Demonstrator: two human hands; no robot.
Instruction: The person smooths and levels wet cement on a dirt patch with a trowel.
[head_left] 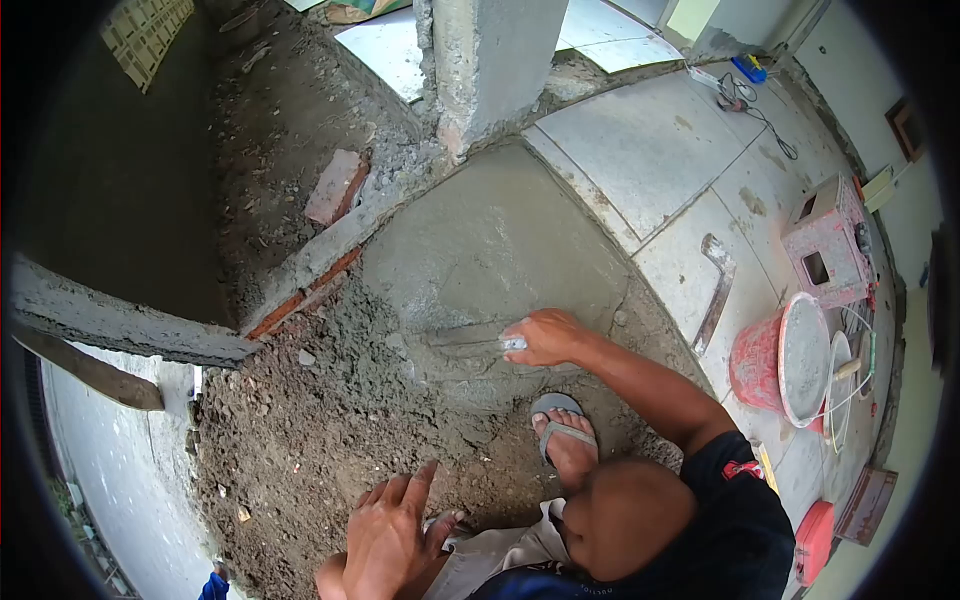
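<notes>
My right hand (548, 338) is closed round the pale handle of a trowel (465, 341), whose blade lies flat on wet grey mortar (490, 240). The smooth mortar reaches from the pillar's foot down to the trowel, and its near left part is rough and lumpy. My left hand (392, 515) is over my knee at the bottom, fingers spread, holding nothing. Below it and to the left lies loose brown soil (290, 440). A sandalled foot (565, 435) stands just below the trowel.
A concrete pillar (495, 70) rises behind the mortar. A low wall edge (350, 235) runs along its left, with a broken brick (336, 187) beyond. On the right, floor tiles (640, 160) hold a metal bar (714, 290), a red bucket (775, 360) and a stained box (828, 240).
</notes>
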